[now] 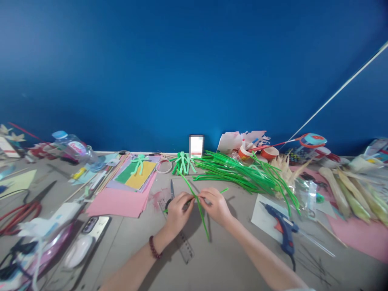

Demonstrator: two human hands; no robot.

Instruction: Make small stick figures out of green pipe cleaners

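Two green pipe cleaners cross in an X above the middle of the table. One pipe cleaner (203, 221) slants down toward me. The other lies sideways, its tip (224, 190) showing beyond my right hand. My left hand (178, 212), with a beaded bracelet on the wrist, pinches at the crossing. From the other side my right hand (216, 204) pinches the pipe cleaners at the same spot. Fingers hide the exact join. Below my left hand lies a clear ruler (185, 249). Behind the hands stand green pipe-cleaner figures (183, 162).
A bundle of green pipe cleaners (230, 171) lies behind my right hand. Right of it are a blue glue gun (283, 230) and corn husks (357, 194). Pink paper (117, 202), a phone (101, 226) and red-handled scissors (22, 216) are on the left. A blue wall (182, 72) rises behind.
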